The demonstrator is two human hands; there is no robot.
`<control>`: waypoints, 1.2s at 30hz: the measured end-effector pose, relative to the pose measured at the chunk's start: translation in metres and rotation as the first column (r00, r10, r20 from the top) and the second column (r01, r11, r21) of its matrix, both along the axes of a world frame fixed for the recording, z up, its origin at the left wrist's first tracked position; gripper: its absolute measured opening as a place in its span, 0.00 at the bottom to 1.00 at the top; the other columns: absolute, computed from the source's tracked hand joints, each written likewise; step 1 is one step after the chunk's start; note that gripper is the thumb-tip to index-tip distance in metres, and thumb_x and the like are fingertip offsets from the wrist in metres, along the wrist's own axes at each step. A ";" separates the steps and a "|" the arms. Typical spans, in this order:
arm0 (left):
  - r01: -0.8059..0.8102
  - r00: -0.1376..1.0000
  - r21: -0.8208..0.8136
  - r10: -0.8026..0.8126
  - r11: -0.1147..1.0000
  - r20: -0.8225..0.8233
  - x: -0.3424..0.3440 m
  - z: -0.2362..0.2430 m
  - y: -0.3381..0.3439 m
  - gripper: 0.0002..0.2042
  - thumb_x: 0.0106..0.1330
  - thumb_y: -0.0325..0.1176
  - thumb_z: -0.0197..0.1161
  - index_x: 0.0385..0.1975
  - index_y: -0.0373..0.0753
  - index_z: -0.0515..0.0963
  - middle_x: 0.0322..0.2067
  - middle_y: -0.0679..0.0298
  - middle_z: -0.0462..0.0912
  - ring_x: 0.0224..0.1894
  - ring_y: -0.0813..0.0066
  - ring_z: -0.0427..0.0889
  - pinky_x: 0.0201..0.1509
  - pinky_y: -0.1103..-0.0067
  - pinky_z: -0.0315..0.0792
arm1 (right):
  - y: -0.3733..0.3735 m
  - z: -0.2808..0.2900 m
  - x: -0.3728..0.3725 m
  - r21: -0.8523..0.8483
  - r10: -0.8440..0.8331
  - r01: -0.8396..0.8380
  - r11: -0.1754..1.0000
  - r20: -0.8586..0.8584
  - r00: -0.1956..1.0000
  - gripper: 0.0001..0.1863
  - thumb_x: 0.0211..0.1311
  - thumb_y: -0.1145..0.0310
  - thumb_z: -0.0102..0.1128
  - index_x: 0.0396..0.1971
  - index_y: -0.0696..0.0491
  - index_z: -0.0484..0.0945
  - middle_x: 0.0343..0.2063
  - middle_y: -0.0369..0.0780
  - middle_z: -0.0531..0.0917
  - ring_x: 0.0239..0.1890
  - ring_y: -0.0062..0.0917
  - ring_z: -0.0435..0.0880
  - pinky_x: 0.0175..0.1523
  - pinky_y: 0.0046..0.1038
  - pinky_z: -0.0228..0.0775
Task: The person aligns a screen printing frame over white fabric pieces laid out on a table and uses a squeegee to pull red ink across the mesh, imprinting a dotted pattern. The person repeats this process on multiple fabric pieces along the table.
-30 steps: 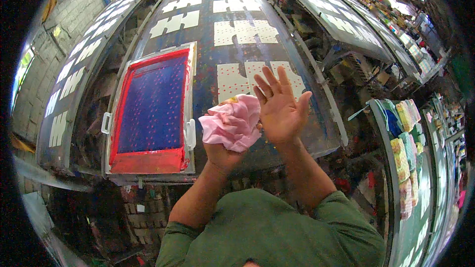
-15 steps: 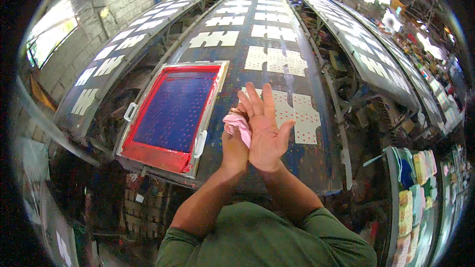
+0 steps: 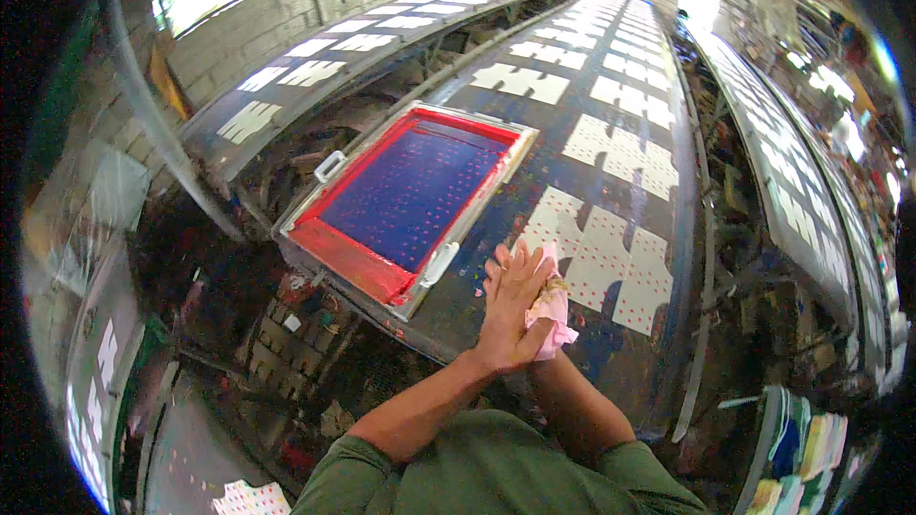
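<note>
My left hand [image 3: 511,310] is laid back-up against my right hand, its fingers stretched out and somewhat apart. A crumpled pink cloth [image 3: 551,317] sits at the right hand and against the left hand's thumb side. Most of my right hand [image 3: 557,284] is hidden behind the cloth and the left hand; the little that shows appears curled round the cloth. Both hands are above the near part of a long dark table [image 3: 468,324]. Just beyond them lie pale cut fabric pieces [image 3: 641,277] printed with red dots.
To the left on the table rests a framed printing screen [image 3: 410,195] with a blue mesh, red ink borders and white handles [image 3: 440,263]. Rows of white fabric pieces [image 3: 520,82] run down the table. Side tables [image 3: 315,50] hold more. Folded cloths [image 3: 822,443] are stacked at lower right.
The left hand has turned back-up and its fingers have straightened; the cloth it held now lies at the right hand. The right palm, bare and spread before, is covered. The view has swung left.
</note>
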State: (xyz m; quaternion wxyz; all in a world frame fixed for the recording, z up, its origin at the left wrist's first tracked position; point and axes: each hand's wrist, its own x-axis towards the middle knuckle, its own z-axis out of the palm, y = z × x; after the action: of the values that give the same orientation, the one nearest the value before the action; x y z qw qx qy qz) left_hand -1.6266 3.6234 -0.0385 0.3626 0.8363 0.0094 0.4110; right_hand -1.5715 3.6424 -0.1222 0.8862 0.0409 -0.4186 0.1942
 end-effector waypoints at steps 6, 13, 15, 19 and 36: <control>-0.062 0.998 0.029 0.063 0.998 -0.025 -0.010 -0.017 0.031 0.41 0.78 0.50 0.55 0.87 0.36 0.54 0.87 0.43 0.49 0.89 0.37 0.42 0.86 0.38 0.28 | -0.089 -0.023 0.016 -0.846 0.061 -0.277 0.457 -0.280 0.958 0.34 0.88 0.48 0.45 0.84 0.49 0.58 0.80 0.42 0.67 0.77 0.38 0.73 0.77 0.47 0.70; -0.335 0.901 0.384 0.413 0.860 -0.137 -0.021 -0.058 0.041 0.45 0.71 0.49 0.68 0.85 0.39 0.58 0.85 0.41 0.51 0.87 0.36 0.51 0.86 0.39 0.43 | -0.116 0.018 -0.011 -0.896 -0.222 -0.154 0.416 -0.264 0.939 0.21 0.81 0.76 0.59 0.69 0.58 0.76 0.58 0.41 0.86 0.58 0.31 0.87 0.64 0.37 0.83; -0.272 0.944 0.421 0.324 0.865 -0.056 -0.035 -0.063 0.047 0.43 0.70 0.44 0.71 0.83 0.39 0.61 0.86 0.44 0.52 0.87 0.37 0.52 0.85 0.40 0.51 | -0.117 0.011 0.002 -0.930 -0.375 0.016 0.368 -0.133 0.918 0.20 0.82 0.72 0.59 0.68 0.58 0.76 0.53 0.41 0.88 0.50 0.29 0.89 0.54 0.33 0.85; -0.053 0.963 0.289 0.125 0.956 -0.238 -0.095 -0.061 0.087 0.46 0.63 0.39 0.79 0.82 0.44 0.65 0.82 0.47 0.61 0.83 0.42 0.61 0.85 0.49 0.56 | -0.126 -0.002 0.027 -0.963 -0.429 0.058 0.263 -0.063 0.901 0.14 0.86 0.66 0.58 0.61 0.57 0.81 0.39 0.37 0.89 0.32 0.26 0.87 0.37 0.28 0.81; -0.707 0.655 -0.102 0.594 0.700 -0.466 -0.398 -0.102 0.277 0.32 0.72 0.27 0.72 0.76 0.33 0.71 0.73 0.47 0.74 0.75 0.46 0.74 0.75 0.57 0.72 | 0.013 -0.084 -0.073 -0.355 -0.133 0.880 -0.316 0.935 0.329 0.33 0.74 0.71 0.62 0.76 0.58 0.68 0.75 0.53 0.72 0.79 0.52 0.66 0.85 0.53 0.50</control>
State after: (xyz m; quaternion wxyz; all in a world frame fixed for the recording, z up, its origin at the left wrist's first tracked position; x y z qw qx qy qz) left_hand -2.0242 3.8999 -0.1402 0.2913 0.7820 0.4418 0.3293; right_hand -1.6440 3.6554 -0.2061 0.4497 -0.8114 -0.3678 -0.0652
